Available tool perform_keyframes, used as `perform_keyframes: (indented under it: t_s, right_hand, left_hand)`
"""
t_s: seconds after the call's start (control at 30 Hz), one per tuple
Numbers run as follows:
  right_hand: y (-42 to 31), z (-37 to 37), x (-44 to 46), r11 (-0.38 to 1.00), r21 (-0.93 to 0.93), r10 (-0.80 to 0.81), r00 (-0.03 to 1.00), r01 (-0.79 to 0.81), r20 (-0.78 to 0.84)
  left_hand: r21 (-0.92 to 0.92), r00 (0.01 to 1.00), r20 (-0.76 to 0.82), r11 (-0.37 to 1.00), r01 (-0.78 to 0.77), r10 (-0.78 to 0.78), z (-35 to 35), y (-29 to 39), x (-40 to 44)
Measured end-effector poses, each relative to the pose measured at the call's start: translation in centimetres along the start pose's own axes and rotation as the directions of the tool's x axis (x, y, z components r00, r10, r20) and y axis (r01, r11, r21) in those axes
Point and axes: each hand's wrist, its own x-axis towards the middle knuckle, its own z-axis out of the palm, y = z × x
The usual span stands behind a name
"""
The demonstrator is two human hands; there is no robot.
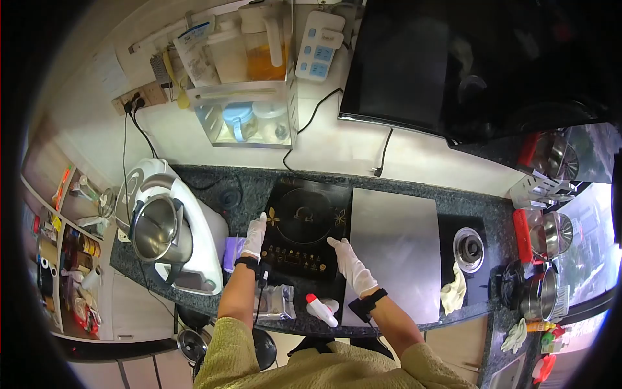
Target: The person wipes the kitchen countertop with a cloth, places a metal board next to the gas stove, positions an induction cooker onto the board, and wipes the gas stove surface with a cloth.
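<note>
pale wall [343, 152] | dark speckled counter [479, 209] | open shelves [63, 219] left | bright window [595, 211] right

The induction cooker [304, 233] has a smooth, glossy, glass-like top. The flat sheet [395, 259] is of brushed metal. The appliance [208, 223] shows 2 materials: glossy plastic and, on its bowl [157, 225], polished metal. The countertop [479, 206] resembles stone.

And there's the wall shelf [206, 118], a jug of amber liquid [264, 59] on its top tier, a blue-lidded jar [240, 121] on the tier underneath! Just right of the shelf, a white power strip [318, 47]; to its left, a socket panel [152, 94] with plugs in. Down and left of the shelf stands the white kitchen machine [208, 223], steel bowl [155, 227] aboard; well down to the shelf's right, a round burner [468, 249] and a pale cloth [453, 290].
</note>
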Motion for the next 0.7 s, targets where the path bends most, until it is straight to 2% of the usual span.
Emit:
perform_keyframes:
  t_s: [0.03, 0.13, 0.23, 0.33, 0.37, 0.43, 0.53, 0.7]
  right_hand:
    - [-0.4, 0.0, -0.2, 1.0, 0.028, -0.007, 1.0, 0.006, 0.017]
    - [-0.9, 0.4, -0.1, 0.999, 0.019, -0.033, 0.999, 0.033, 0.03]
    - [-1.2, 0.3, -0.2, 0.997, 0.006, -0.075, 0.997, 0.074, 0.025]
    - [-2.7, -0.5, -2.3, 0.996, -0.034, -0.081, 0.997, 0.081, 0.018]
    - [-3.1, -0.9, -3.1, 0.996, -0.05, -0.077, 0.997, 0.077, 0.009]
    - [-3.5, -1.7, -4.4, 0.994, -0.081, -0.07, 0.998, 0.069, -0.009]
    - [-2.5, -3.3, -4.4, 0.991, -0.008, -0.134, 0.989, 0.134, -0.068]
    - [-3.7, -6.7, -9.4, 0.987, -0.011, -0.16, 0.967, 0.161, -0.197]
  left_hand:
    - [0.046, 0.999, -0.036, 0.999, -0.016, 0.018, -0.4, 0.2, -0.2]
    - [-0.078, 0.987, -0.094, 0.99, 0.12, -0.127, -1.1, 1.7, -1.5]
    - [-0.13, 0.995, -0.099, 0.991, 0.006, -0.019, -1.6, 0.2, -1.2]
    - [-0.182, 0.986, -0.086, 0.975, 0.128, -0.145, -2.9, 6.5, -5.9]
    - [-0.196, 0.992, -0.071, 0.977, 0.088, -0.104, -2.7, 5.7, -5.2]
    - [-0.28, 0.99, -0.007, 0.95, 0.136, -0.144, -2.2, 4.9, -4.8]
    - [-0.312, 0.993, 0.031, 0.943, 0.115, -0.111, -1.2, 5.3, -6.1]
    - [-0.325, 0.992, 0.124, 0.943, 0.077, -0.038, 1.5, 6.8, -8.1]
